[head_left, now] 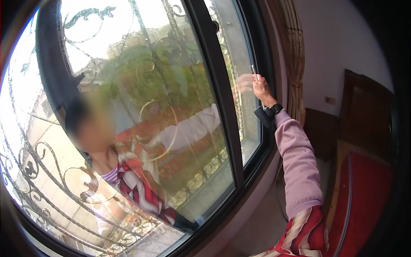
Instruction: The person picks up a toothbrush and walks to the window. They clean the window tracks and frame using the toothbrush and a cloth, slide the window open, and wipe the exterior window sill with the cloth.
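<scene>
My right hand (263, 91), with a dark watch at the wrist, is at the narrow right pane (246, 124) of a dark-framed window. Its fingers are closed around what looks like a window squeegee, whose thin pale strip (253, 69) stands edge-on against the glass. A dark flat piece (262, 115) hangs just below the wrist, beside the frame. In the pane the fingers are mirrored. A pink ribbed sleeve (297, 165) covers my forearm. My left hand is out of the picture.
The larger pane (180, 120) mirrors a person in matching clothes; wet streaks mark its upper left. Curled metal bars (47, 205) stand outside. A tied curtain (296, 55) hangs right of the frame. Beyond are a dark wooden headboard (364, 111) and a red surface (364, 192).
</scene>
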### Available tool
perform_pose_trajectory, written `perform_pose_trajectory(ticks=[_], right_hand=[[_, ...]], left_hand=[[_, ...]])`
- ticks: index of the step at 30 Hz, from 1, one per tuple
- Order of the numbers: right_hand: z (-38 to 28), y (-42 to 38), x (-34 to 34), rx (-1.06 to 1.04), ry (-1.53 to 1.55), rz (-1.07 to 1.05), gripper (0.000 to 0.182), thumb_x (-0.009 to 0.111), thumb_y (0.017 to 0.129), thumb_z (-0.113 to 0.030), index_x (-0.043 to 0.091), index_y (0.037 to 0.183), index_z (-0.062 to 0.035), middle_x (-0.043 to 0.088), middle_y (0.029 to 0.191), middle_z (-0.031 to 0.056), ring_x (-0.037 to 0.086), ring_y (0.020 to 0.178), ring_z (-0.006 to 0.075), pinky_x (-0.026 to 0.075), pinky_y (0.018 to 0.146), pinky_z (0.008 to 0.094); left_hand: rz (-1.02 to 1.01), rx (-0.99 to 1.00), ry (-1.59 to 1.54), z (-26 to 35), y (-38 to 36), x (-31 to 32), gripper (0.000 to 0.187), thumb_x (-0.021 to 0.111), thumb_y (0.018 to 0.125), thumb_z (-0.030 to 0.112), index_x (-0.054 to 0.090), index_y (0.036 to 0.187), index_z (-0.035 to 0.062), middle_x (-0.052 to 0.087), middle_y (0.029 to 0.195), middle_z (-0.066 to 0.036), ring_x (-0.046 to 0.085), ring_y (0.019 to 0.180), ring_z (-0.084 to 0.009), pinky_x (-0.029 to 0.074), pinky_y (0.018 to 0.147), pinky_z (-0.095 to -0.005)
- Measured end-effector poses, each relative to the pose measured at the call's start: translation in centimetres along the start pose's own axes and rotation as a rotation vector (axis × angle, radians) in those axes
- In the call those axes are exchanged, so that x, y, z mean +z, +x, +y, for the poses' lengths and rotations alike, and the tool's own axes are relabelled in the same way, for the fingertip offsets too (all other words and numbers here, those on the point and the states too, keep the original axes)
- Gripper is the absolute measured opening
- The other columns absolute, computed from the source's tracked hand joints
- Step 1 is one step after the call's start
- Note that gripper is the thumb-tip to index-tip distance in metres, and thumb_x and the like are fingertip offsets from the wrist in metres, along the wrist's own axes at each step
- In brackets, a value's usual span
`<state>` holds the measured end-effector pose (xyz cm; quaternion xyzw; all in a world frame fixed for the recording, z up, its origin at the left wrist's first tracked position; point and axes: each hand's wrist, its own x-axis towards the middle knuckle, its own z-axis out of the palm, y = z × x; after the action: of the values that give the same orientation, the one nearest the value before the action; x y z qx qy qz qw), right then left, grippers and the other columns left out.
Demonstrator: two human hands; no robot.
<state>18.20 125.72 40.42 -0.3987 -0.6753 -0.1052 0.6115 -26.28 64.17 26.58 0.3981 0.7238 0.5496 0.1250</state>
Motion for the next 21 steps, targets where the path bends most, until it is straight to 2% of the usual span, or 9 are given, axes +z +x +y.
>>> perform_pose_trajectory(ticks=[1,3,5,9,11,14,15,17,21], right_hand=[[-0.9,0.7,-0.4,-0.012,-0.069,-0.029,0.034,0.052,0.083,-0.006,0.051,0.117,-0.0013,0.057,0.104,0.0238,0.054,0.103,0.0379,0.045,0.089,0.0441],[0.3,2.2,0.2,0.069,-0.047,0.113,0.035,0.053,0.08,-0.001,0.051,0.115,-0.0008,0.056,0.106,0.0216,0.051,0.104,0.0381,0.042,0.093,0.0432],[0.5,3.2,0.0,0.002,-0.07,0.231,0.036,0.053,0.079,0.001,0.05,0.115,-0.0017,0.056,0.106,0.0203,0.051,0.104,0.0384,0.041,0.094,0.0432],[0.7,4.7,-1.5,0.391,0.004,-0.137,0.039,0.048,0.082,-0.012,0.049,0.12,-0.0023,0.057,0.113,0.0281,0.053,0.108,0.0426,0.043,0.093,0.046],[2.2,5.6,-0.6,0.415,-0.012,-0.114,0.043,0.045,0.084,-0.023,0.05,0.121,-0.001,0.057,0.111,0.0333,0.056,0.105,0.0454,0.045,0.092,0.049],[1.5,6.0,-0.8,0.456,0.108,0.032,0.045,0.045,0.087,-0.035,0.057,0.109,0.0019,0.061,0.103,0.0316,0.058,0.1,0.0472,0.047,0.087,0.0497],[1.8,6.1,-0.7,0.425,0.158,0.057,0.044,0.044,0.088,-0.036,0.058,0.107,0.0012,0.063,0.1,0.0294,0.058,0.098,0.0473,0.047,0.084,0.0505],[3.1,6.4,-0.2,0.346,0.172,-0.056,0.042,0.043,0.09,-0.036,0.058,0.108,-0.0005,0.063,0.099,0.0278,0.059,0.096,0.0462,0.047,0.083,0.051],[3.4,5.2,2.1,0.12,-0.123,0.053,0.043,0.043,0.094,-0.038,0.059,0.106,-0.0004,0.065,0.096,0.0252,0.061,0.09,0.0435,0.05,0.078,0.0485]], left_hand=[[0.004,-0.004,0.0,-0.1,-0.1,-0.1,0.06,0.057,0.082,0.023,0.045,0.133,-0.0056,0.059,0.123,-0.017,0.059,0.112,-0.0299,0.045,0.099,-0.0397],[0.016,-0.013,0.005,-0.3,-0.2,-0.1,0.06,0.057,0.082,0.023,0.045,0.133,-0.0055,0.059,0.123,-0.017,0.058,0.112,-0.0298,0.045,0.099,-0.0396],[0.025,-0.023,0.012,-0.3,-0.2,-0.3,0.059,0.057,0.082,0.022,0.045,0.133,-0.0053,0.059,0.123,-0.017,0.058,0.112,-0.0298,0.045,0.099,-0.0396],[0.036,-0.035,0.019,-0.5,-0.3,-0.2,0.059,0.057,0.082,0.021,0.045,0.133,-0.0051,0.059,0.123,-0.017,0.058,0.112,-0.0297,0.045,0.099,-0.0394],[0.045,-0.04,0.026,-0.5,-0.5,-0.4,0.059,0.057,0.082,0.021,0.045,0.133,-0.005,0.059,0.123,-0.017,0.058,0.112,-0.0297,0.045,0.099,-0.0393],[0.06,-0.048,0.034,-0.5,-0.8,-0.6,0.058,0.057,0.082,0.02,0.045,0.133,-0.0048,0.059,0.123,-0.017,0.058,0.112,-0.0296,0.045,0.099,-0.0392],[0.068,-0.052,0.038,-0.5,-0.9,-0.7,0.058,0.057,0.082,0.02,0.045,0.133,-0.0048,0.059,0.123,-0.017,0.058,0.112,-0.0296,0.045,0.099,-0.0391],[0.073,-0.051,0.043,-0.6,-1.1,-0.6,0.058,0.057,0.082,0.019,0.045,0.133,-0.0046,0.059,0.123,-0.016,0.058,0.113,-0.0295,0.045,0.099,-0.039],[0.081,-0.048,0.05,-0.6,-1.5,-0.6,0.058,0.056,0.082,0.018,0.045,0.133,-0.0044,0.059,0.123,-0.016,0.058,0.113,-0.0295,0.045,0.099,-0.0389]])
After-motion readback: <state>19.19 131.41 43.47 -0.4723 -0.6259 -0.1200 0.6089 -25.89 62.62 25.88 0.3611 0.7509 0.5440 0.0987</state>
